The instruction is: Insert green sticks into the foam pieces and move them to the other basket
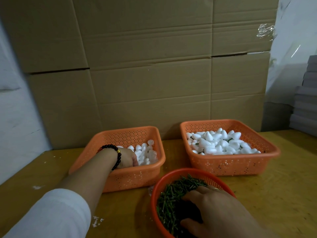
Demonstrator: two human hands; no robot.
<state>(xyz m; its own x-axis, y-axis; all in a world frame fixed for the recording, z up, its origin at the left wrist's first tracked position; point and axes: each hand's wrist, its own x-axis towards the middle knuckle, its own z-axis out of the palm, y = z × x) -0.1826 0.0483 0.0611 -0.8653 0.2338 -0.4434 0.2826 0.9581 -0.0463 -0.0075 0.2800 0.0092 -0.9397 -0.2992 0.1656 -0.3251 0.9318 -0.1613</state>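
Head view: left hand (127,158) is down in the left basket (120,176) among plain foam pieces (143,154), fingers buried, grip can't be told. Right hand (211,206) is spread over the green sticks (173,198) in the round basket (155,191), thumb and fingers curling into the pile; whether one is pinched is unclear. Sticks lie jumbled, no common axis. Right basket (231,162), holding stuck pieces (221,143), sits past the right hand, so that hand is nearer it. Bare table (283,186) lies between and to the right; basket rims need clearing.

Small packing workshop, wall of flattened cardboard boxes (151,66), plastic sheeting (295,48), stacked grey boards (305,103), worn wooden worktable (283,194)
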